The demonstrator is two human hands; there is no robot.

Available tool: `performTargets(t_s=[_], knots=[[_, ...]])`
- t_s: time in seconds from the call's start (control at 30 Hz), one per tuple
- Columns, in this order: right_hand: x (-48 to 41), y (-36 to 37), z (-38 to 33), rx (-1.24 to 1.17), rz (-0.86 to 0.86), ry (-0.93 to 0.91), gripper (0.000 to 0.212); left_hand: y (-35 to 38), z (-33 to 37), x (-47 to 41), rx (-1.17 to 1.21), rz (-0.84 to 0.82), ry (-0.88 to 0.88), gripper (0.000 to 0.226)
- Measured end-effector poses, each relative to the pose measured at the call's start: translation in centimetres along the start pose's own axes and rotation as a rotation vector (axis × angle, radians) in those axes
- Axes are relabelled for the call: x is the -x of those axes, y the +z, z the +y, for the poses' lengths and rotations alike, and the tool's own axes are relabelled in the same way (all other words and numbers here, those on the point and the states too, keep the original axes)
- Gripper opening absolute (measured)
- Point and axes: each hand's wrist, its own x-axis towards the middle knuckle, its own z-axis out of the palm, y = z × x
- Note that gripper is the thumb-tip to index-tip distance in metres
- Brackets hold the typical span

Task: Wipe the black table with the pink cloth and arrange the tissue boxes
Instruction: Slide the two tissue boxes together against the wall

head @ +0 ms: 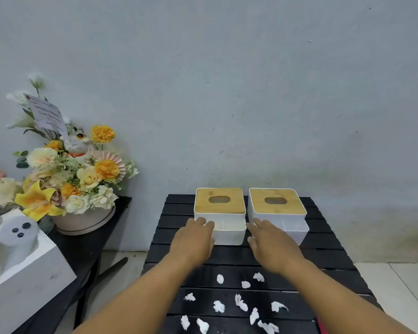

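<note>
Left hand [193, 239] and right hand [273, 244] touch the boxes [219, 206], fingers straight, gripping nothing. Scraps [219, 306] litter the table [323, 239], so wiping's not done.

Black table [323, 239]: tissue boxes [219, 203], paper scraps [219, 306].

Two tissue boxes [219, 206] [276, 206] stood mid-frame, with eleven white tissue scraps [219, 306] at lower centre. Two hands [193, 239] [273, 244] and one flower arrangement [77, 174] at left were also there.
</note>
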Motion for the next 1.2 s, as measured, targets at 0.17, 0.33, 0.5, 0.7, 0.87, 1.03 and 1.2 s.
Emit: performTargets(t_s=[0.17,0.33,0.5,0.7,0.87,1.03,1.2], knots=[[-1.6,1.8,0.4,0.047,0.042,-0.026,0.042,1.5,-1.4,-0.7,-0.04,-0.02,-0.008,0.027],[-3.0,2.7,-0.3,0.16,0.113,-0.085,0.02,2.0,-1.6,-1.9,-0.052,-0.022,0.023,0.022],[-4.8,4.1,-0.6,0.129,0.129,-0.056,0.02,2.6,-2.0,-2.9,-0.05,-0.025,0.005,0.017],[-6.4,5.6,-0.6,0.097,0.155,-0.048,0.019,3.7,-3.6,-3.3,0.0,0.03,0.023,0.018],[-8.8,6.0,-2.2,0.088,0.178,-0.069,0.02,3.5,-6.4,-4.3,0.02,0.081,0.016,0.02],[-11.8,5.9,-4.9,0.037,0.207,-0.114,0.017,3.4,-10.2,-5.4,0.011,0.095,-0.014,0.021],[-13.8,6.5,-7.5,0.028,0.212,-0.148,0.017,3.7,-13.0,-5.6,0.02,0.103,-0.069,0.022]])
